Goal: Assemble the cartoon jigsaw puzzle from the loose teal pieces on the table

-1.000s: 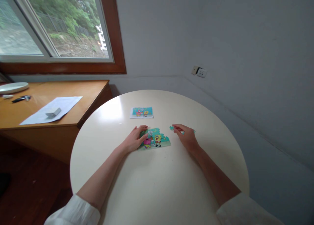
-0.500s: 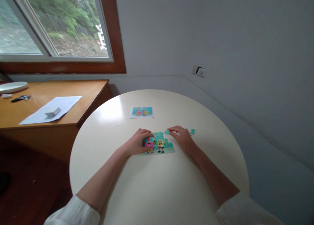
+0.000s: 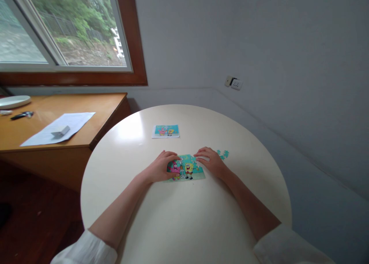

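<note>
A partly assembled jigsaw puzzle [image 3: 188, 169] with cartoon characters on a teal ground lies flat on the round table. My left hand [image 3: 161, 167] spans its left part, thumb low and fingers along the top, holding it against the tabletop and covering that side. At the puzzle's upper right edge is my right hand [image 3: 211, 162], thumb and fingertips closed on a small teal puzzle piece [image 3: 194, 159], mostly hidden by the fingers. Several loose teal pieces [image 3: 224, 154] lie just beyond the right hand, apart from the puzzle.
A printed picture card [image 3: 166, 131] lies farther back on the cream round table [image 3: 184, 225]. To the left stands a wooden desk [image 3: 86, 102] bearing a paper sheet [image 3: 77, 122], a small white block [image 3: 61, 131], a black object [image 3: 21, 115] and a white plate [image 3: 14, 101].
My right hand has moved slightly left, bringing the small piece from just off the puzzle to its upper right edge. My left hand stays in place on the puzzle.
</note>
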`<state>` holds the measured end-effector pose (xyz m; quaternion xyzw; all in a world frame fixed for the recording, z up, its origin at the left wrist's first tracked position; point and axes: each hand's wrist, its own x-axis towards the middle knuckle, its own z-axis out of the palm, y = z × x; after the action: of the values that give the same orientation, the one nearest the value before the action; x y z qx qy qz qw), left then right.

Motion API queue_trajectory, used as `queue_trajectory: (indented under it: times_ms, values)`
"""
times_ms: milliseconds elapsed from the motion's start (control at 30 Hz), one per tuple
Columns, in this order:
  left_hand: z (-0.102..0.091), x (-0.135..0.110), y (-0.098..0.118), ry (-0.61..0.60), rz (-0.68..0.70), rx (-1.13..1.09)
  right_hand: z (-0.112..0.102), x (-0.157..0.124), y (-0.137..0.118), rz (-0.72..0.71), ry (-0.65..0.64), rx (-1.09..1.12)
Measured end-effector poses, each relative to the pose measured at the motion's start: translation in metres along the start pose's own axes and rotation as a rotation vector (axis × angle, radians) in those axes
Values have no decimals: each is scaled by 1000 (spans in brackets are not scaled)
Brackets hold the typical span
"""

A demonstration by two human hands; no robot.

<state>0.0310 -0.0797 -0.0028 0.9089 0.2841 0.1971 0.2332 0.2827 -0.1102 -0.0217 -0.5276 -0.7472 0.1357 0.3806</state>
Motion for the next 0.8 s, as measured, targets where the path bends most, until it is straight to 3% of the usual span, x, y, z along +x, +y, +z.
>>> queue_trajectory:
  times_ms: [800]
  values:
    - [-1, 0, 1, -4, -9, -15, 0, -2, 2, 0, -63, -63]
